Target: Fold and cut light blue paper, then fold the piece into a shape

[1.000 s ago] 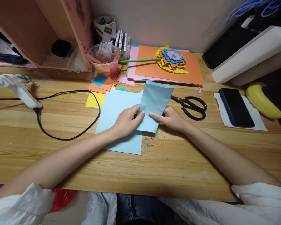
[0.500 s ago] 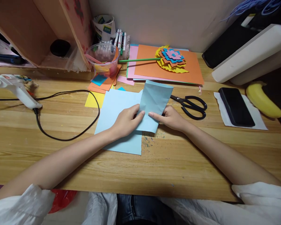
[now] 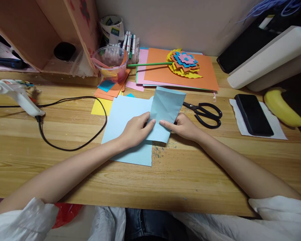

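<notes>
Between my two hands a creased light-blue sheet of paper (image 3: pixel 167 103) is held up off the table. My left hand (image 3: pixel 134 130) pinches its left edge, thumb on the near face. On the right side, my right hand (image 3: pixel 184 127) grips it with the thumb in front and the fingers hidden behind. Under my left hand lies a larger light-blue sheet (image 3: pixel 122 110) with a ragged right edge. Black-handled scissors (image 3: pixel 207 114) rest just beyond my right hand, their blade tips hidden behind the held paper.
A white glue gun (image 3: pixel 25 98) and its looped black cable (image 3: pixel 72 149) lie left. Behind are a clear plastic cup (image 3: pixel 110 62), markers (image 3: pixel 129 43) and a layered paper flower (image 3: pixel 185 62) on coloured sheets (image 3: pixel 155 73). A phone (image 3: pixel 253 113) and a banana (image 3: pixel 282 107) are right.
</notes>
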The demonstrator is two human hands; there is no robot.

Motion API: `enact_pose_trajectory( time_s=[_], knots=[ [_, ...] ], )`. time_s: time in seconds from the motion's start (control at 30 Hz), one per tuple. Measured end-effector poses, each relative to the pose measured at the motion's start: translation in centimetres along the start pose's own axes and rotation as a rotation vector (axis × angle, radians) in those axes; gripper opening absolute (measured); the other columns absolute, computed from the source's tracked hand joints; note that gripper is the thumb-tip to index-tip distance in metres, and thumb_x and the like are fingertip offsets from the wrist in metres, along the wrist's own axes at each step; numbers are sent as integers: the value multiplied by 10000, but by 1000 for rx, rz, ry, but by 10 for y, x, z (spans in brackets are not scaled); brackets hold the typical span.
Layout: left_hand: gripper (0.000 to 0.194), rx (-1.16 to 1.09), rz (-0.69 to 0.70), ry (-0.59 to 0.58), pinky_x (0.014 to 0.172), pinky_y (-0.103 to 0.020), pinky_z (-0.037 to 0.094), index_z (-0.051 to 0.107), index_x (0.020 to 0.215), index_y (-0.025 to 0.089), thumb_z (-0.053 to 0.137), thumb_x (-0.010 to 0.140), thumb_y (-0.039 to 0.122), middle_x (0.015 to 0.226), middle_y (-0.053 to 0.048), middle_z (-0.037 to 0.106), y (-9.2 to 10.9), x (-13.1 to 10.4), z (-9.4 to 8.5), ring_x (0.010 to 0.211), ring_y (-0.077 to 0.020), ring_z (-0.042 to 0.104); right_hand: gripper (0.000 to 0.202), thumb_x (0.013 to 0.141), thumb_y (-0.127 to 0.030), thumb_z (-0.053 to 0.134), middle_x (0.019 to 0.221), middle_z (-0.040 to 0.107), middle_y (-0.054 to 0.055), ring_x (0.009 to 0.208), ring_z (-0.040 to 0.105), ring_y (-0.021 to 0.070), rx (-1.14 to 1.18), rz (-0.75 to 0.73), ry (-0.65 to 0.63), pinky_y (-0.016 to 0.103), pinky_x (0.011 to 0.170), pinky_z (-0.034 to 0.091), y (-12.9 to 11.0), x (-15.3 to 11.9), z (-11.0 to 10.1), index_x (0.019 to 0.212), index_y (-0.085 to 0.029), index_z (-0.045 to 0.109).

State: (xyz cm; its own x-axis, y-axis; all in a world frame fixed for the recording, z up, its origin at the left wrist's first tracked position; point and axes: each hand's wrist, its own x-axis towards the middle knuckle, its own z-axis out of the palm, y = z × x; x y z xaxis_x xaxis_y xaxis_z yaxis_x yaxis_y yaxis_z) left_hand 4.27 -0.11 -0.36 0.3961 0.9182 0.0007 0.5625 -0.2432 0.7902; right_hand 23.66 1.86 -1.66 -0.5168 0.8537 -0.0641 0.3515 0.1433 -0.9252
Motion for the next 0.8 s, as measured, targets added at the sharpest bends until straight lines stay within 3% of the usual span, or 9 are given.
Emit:
enact_pose_trajectory(
  time_s=[0.8],
  knots=[
    [217,43,14,-3,519,-230,293,422,709,180,380,880,306,605,30,419,-1,0,0,559,-97,371,276,789,-420,561,787,644,40,684,580,169,-7,9,2,273,604,463,-1,0,0,787,-151,624]
  ],
)
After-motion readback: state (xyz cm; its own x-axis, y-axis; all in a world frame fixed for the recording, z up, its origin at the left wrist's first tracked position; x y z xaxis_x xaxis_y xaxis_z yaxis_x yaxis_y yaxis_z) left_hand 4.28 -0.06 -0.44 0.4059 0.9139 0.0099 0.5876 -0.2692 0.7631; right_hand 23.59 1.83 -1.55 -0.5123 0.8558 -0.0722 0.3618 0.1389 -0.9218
